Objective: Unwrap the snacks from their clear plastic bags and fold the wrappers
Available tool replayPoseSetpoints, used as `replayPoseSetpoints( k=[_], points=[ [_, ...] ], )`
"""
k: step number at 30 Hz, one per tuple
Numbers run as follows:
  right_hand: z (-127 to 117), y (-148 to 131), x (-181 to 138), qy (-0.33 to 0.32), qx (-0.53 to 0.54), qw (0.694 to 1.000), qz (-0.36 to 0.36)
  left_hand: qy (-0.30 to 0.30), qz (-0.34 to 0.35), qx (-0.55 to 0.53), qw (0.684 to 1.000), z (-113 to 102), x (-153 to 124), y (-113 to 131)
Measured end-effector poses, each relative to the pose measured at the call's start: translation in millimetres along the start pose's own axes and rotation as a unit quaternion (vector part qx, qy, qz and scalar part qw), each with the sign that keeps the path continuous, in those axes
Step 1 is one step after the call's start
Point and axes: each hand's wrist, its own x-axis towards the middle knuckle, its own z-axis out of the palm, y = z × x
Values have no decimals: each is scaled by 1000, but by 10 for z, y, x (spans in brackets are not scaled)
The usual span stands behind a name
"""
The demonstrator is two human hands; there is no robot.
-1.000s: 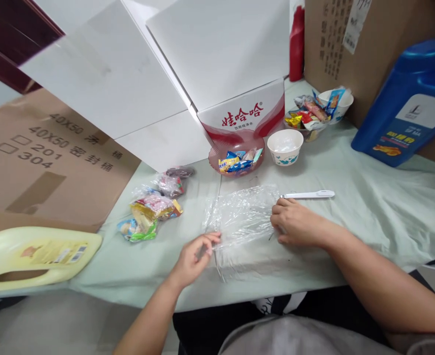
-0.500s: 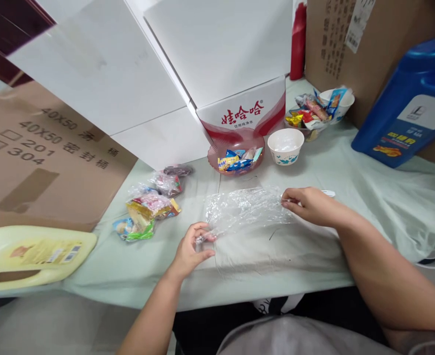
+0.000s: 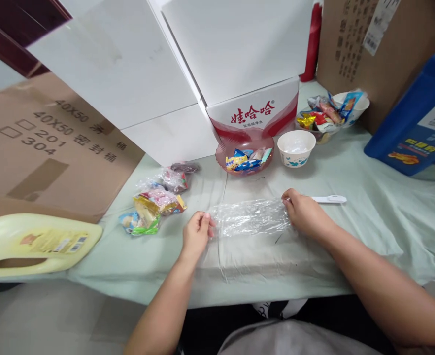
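Note:
A crinkled sheet of clear plastic wrap (image 3: 251,217) is stretched flat between my two hands on the pale green tablecloth (image 3: 368,217). My left hand (image 3: 197,235) pinches its left edge with closed fingers. My right hand (image 3: 304,214) grips the right edge, fingers curled down on it. A white plastic tool (image 3: 330,199) lies on the cloth just right of my right hand.
A pink bowl of wrapped snacks (image 3: 245,159) and a white bowl (image 3: 296,147) stand behind the wrap, in front of a white carton (image 3: 252,116). Bagged sweets (image 3: 154,204) lie to the left. A yellow jug (image 3: 36,244), a blue jug (image 3: 417,128) and cardboard boxes surround the table.
Both hands have pulled the plastic wrap from a loose, raised bunch into a narrower taut strip; the right hand moved down and left off the white tool, the left hand rose slightly.

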Motion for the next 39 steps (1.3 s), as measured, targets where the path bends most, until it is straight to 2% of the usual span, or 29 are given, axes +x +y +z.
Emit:
replayPoseSetpoints(
  k=[2, 4, 7, 11, 13, 16, 18, 19, 21, 23, 25, 27, 29, 33, 36, 39],
  points=[
    [36, -3, 6, -10, -95, 995, -6, -2, 1, 80, 997, 50, 48, -24],
    [70, -3, 12, -25, -140, 990, -7, 9, 22, 150, 988, 83, 63, -53],
    [100, -16, 23, -27, -174, 984, 1, 45, 62, 209, 975, 91, 35, -105],
    [105, -40, 39, -27, -183, 983, 13, 98, 81, 251, 960, 68, -20, -187],
    [100, -39, 38, -13, -133, 991, 11, 106, 82, 277, 951, 65, -35, -224],
    [78, -25, 15, -2, 61, 998, -4, 95, 72, 309, 943, 87, -43, -260],
    [50, -18, -16, -48, 175, 983, -28, 91, 67, 323, 940, 111, -46, -269],
    [34, -18, -36, -84, 201, 975, -44, 91, 66, 329, 938, 122, -48, -270],
    [4, -29, -80, -142, 204, 965, -80, 92, 72, 335, 935, 139, -54, -271],
    [-19, -51, -122, -152, 218, 959, -101, 95, 82, 334, 934, 150, -59, -274],
    [-35, -75, -150, -143, 276, 947, -81, 99, 91, 327, 936, 156, -62, -278],
    [-52, -89, -164, -156, 320, 934, -29, 103, 92, 315, 939, 160, -62, -283],
    [-72, -80, -167, -185, 315, 931, 9, 107, 87, 301, 944, 159, -59, -287],
    [-98, -7, -160, -218, 278, 935, -12, 122, 74, 268, 953, 131, -56, -298],
    [-82, 29, -151, -183, 334, 922, -63, 134, 75, 246, 957, 105, -59, -308],
    [-57, 6, -154, -66, 386, 910, -134, 120, 85, 246, 958, 107, -61, -311]
  ],
)
